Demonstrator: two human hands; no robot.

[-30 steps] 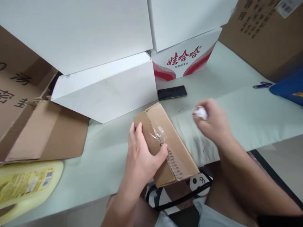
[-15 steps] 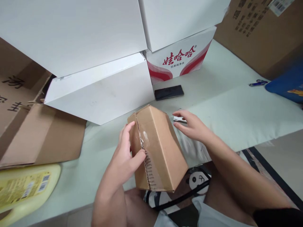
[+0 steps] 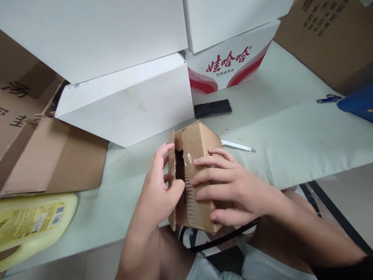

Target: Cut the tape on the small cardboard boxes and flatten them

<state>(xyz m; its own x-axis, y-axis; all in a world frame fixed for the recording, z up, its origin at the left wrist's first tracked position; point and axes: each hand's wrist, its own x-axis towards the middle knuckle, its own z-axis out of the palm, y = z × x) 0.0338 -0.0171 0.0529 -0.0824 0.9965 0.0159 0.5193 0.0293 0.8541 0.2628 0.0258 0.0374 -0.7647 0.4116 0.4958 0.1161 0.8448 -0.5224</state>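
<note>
A small brown cardboard box [image 3: 196,146] stands tilted at the table's near edge, its taped seam split into a dark gap. My left hand [image 3: 159,186] grips the left flap, thumb at the gap's edge. My right hand [image 3: 230,186] lies over the right flap with fingers curled onto it, fingertips at the seam. A white utility knife [image 3: 237,146] lies on the table just behind the box, touched by neither hand.
Stacked white boxes [image 3: 128,97] and a red-printed carton [image 3: 230,64] stand behind. A black phone [image 3: 212,108] lies by them. Flattened brown cardboard [image 3: 55,159] and a yellow jug [image 3: 32,225] sit left; blue scissors [image 3: 328,98] and a brown box [image 3: 329,39] right.
My right hand put the white knife down on the table and came onto the box. The box was tipped up and its seam has parted into a gap.
</note>
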